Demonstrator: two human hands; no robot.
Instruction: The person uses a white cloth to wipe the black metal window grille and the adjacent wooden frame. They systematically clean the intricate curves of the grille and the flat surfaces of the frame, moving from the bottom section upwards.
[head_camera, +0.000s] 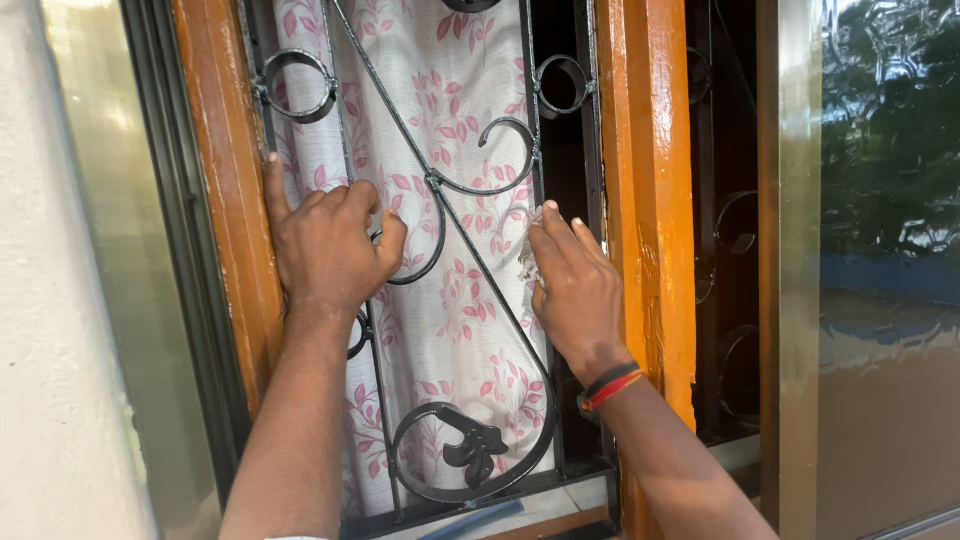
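Head view: grille (440, 180) bar is clasped by left hand (325, 250); rag (530, 255) is pinched by right hand (575, 290) tight beside the orange frame (650, 200).

White curtain (455, 300) with pink leaf print, black iron grille (440, 185), orange-brown frame (650, 200).

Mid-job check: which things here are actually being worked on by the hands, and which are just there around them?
In hand:
- left hand, gripping a bar of the black scrolled window grille
- right hand, pressing a small crumpled pale scrap, perhaps sandpaper or cloth, on the grille's upright bar

Just there:
- floral curtain behind the grille
- orange-brown wooden frame
- open reflective glass shutter
- white wall
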